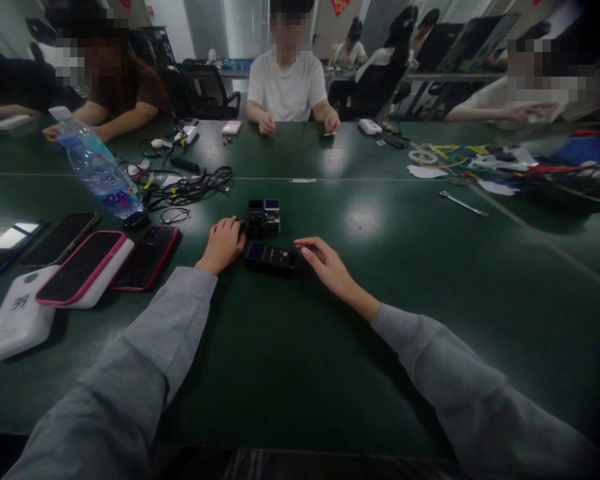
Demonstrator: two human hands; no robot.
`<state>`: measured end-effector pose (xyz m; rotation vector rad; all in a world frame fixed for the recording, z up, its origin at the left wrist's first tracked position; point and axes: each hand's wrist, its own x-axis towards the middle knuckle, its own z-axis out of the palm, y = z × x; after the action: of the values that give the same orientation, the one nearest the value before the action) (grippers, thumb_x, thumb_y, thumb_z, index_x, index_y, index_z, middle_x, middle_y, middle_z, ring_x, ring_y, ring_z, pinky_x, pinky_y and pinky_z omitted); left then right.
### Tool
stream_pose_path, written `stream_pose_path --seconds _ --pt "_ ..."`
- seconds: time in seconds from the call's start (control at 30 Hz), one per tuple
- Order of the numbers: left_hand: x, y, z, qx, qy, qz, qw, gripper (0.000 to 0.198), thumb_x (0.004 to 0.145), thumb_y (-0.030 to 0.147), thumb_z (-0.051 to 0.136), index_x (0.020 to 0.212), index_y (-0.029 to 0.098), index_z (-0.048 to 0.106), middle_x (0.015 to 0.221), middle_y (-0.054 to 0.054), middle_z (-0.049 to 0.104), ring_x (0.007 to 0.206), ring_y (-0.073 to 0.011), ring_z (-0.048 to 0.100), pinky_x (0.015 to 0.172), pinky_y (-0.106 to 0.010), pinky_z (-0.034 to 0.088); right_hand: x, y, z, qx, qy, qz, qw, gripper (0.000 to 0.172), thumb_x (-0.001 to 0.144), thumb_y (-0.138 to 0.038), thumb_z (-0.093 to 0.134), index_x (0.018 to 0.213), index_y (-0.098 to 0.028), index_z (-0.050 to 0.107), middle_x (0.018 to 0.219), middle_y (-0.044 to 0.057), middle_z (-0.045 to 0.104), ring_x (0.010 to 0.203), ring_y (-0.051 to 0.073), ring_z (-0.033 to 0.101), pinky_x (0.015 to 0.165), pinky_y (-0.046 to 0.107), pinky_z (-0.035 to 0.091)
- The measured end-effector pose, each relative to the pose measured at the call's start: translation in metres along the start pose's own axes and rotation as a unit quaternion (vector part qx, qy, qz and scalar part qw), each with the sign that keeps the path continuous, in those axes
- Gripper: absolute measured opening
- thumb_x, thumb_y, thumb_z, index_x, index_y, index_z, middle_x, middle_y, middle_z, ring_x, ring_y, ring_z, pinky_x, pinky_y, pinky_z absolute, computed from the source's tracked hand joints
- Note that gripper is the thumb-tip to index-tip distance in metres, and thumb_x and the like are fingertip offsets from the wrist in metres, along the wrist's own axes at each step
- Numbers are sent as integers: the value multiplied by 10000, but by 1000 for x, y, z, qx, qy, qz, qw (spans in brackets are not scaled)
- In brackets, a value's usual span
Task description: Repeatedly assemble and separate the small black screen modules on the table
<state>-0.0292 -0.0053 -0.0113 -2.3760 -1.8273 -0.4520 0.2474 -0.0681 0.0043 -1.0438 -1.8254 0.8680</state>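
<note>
My left hand [222, 245] rests on the green table with its fingers curled down at the left side of several small black devices. A dark bit shows at its fingertips, but what they hold is hidden. Close to those fingers, upright black boxy units [263, 217] stand together, one with a small screen and a bare circuit board. In front of them lies a black handheld device [270, 258] with a dark screen at its left end. My right hand [325, 264] is open, fingers stretched toward that device's right end; whether they touch it I cannot tell.
At left lie several phones [147, 259], a white power bank [23, 313] marked 39 and a tilted water bottle [100, 167]. Black cables [200, 187] lie behind them. A wrench [463, 204] and a heap of wires [520, 167] are at right. A person [287, 87] sits opposite.
</note>
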Motion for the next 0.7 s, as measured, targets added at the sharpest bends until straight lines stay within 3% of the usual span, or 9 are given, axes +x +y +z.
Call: stream_pose_path --seconds 0.7 --pt "-1 -1 3 -8 21 13 1000 363 961 264 441 1261 103 567 1396 -173 534 1282 -328 469 1035 -500 405 -3 -1 -2 -45 -54 14 997 237 989 -359 481 1134 -218 604 1123 72 615 1028 222 587 878 408 499"
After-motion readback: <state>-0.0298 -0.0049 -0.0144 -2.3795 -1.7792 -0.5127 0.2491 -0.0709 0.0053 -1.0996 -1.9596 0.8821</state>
